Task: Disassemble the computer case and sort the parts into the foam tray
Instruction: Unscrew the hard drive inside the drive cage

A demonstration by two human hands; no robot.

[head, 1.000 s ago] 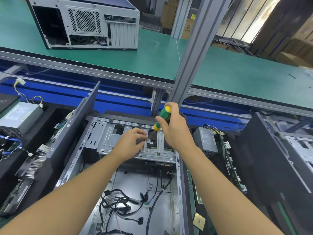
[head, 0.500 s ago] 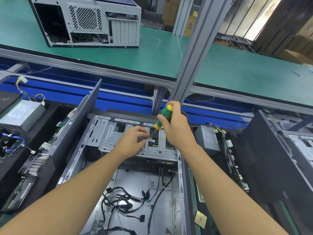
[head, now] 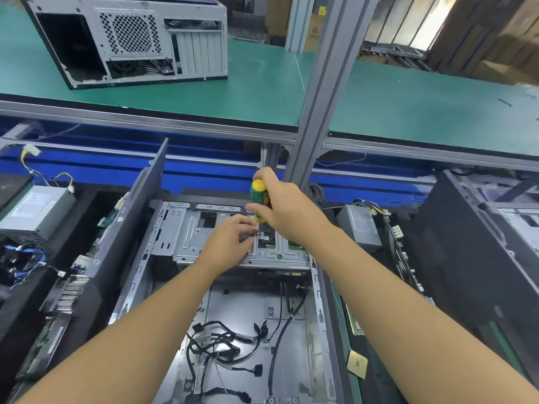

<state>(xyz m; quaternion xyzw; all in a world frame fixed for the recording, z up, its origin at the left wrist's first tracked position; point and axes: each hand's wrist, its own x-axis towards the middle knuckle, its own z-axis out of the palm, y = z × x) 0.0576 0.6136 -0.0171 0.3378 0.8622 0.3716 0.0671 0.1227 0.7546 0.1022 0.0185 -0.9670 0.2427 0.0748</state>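
Your right hand (head: 287, 212) clamps green-yellow screwdriver (head: 259, 196), tip on silver metal drive cage (head: 189, 237) at far end of open grey computer case (head: 242, 301). Left hand (head: 230, 243) fingers bunched beside tip, pinch unclear. Keep shaft upright.

The green surface (head: 262, 91) spans the top, bearing a closed grey case (head: 137, 39) at eleven o'clock. Below, the black foam tray (head: 87, 208) carries the open case (head: 242, 310) at six, one power supply (head: 35, 211) at nine, another power supply (head: 358, 228) at three
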